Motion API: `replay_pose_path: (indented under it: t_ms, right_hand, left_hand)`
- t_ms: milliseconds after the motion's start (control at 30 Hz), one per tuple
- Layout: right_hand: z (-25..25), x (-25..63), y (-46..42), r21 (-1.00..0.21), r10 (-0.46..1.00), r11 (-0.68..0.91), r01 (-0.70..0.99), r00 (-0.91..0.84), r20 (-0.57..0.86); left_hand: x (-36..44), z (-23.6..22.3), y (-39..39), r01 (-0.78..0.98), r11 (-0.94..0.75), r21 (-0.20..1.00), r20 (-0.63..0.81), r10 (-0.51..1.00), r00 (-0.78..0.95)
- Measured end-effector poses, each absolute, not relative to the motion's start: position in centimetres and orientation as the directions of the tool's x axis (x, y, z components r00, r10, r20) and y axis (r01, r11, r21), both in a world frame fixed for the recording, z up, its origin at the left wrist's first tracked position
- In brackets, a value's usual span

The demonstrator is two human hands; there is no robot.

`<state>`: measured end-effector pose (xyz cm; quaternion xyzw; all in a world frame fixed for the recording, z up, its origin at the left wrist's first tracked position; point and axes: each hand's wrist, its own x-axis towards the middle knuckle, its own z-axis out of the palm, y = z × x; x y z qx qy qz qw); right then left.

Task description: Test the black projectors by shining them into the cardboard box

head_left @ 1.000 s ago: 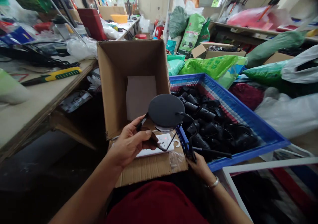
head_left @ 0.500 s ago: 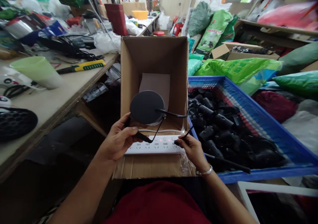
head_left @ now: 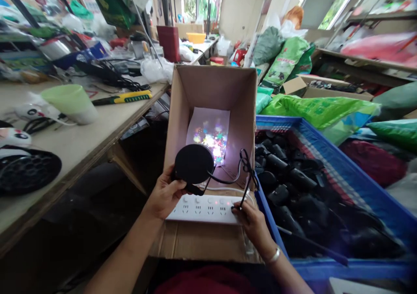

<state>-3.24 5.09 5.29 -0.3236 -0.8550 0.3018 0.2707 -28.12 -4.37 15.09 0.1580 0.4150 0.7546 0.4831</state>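
Note:
My left hand (head_left: 164,194) is closed on a round black lamp (head_left: 193,163), held over an open cardboard box (head_left: 213,85). Coloured light spots fall from the lamp onto a white sheet (head_left: 210,135) inside the box. A black cable (head_left: 243,168) runs from the lamp to my right hand (head_left: 252,220). That hand pinches the cable's plug at the right end of a white power strip (head_left: 202,208). The strip lies on the box's front flap.
A blue crate (head_left: 329,163) filled with black lamp parts stands right of the box. A workbench (head_left: 65,137) on the left carries a green cup (head_left: 70,103), a yellow-handled tool (head_left: 125,97) and cables. Green bags (head_left: 319,107) and shelves stand behind.
The lamp has lit, casting coloured spots on the white sheet. My right hand moved the plug down onto the strip. The view shifted left and tilted down.

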Motion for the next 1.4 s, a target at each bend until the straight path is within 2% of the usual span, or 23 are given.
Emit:
replay_pose_path:
  t_ms: [233, 500, 700, 1067, 1400]
  right_hand:
    - [4.6, -3.4, 4.7, -0.685, 0.742, 0.601, 0.411, -0.605, 0.288]
    - [3.5, -3.5, 4.9, -0.722, 0.798, 0.523, 0.454, -0.559, 0.227]
    - [3.3, -3.7, 4.9, -0.743, 0.813, 0.521, 0.420, -0.509, 0.283]
    - [2.9, -3.8, 4.8, -0.742, 0.851, 0.478, 0.470, -0.458, 0.258]
    - [3.1, -4.0, 5.1, -0.745, 0.849, 0.471, 0.473, -0.473, 0.236]
  left_hand:
    - [-28.2, 14.1, -2.9, -0.606, -0.254, 0.754, -0.118, 0.855, -0.505]
    - [-28.2, 13.7, -3.2, -0.606, -0.259, 0.752, -0.117, 0.852, -0.510]
    - [-28.3, 13.7, -3.4, -0.614, -0.271, 0.741, -0.114, 0.851, -0.513]
    - [-27.7, 13.8, -3.1, -0.621, -0.253, 0.742, -0.075, 0.889, -0.452]
    - [-27.7, 13.2, -3.8, -0.618, -0.232, 0.751, -0.099, 0.886, -0.453]
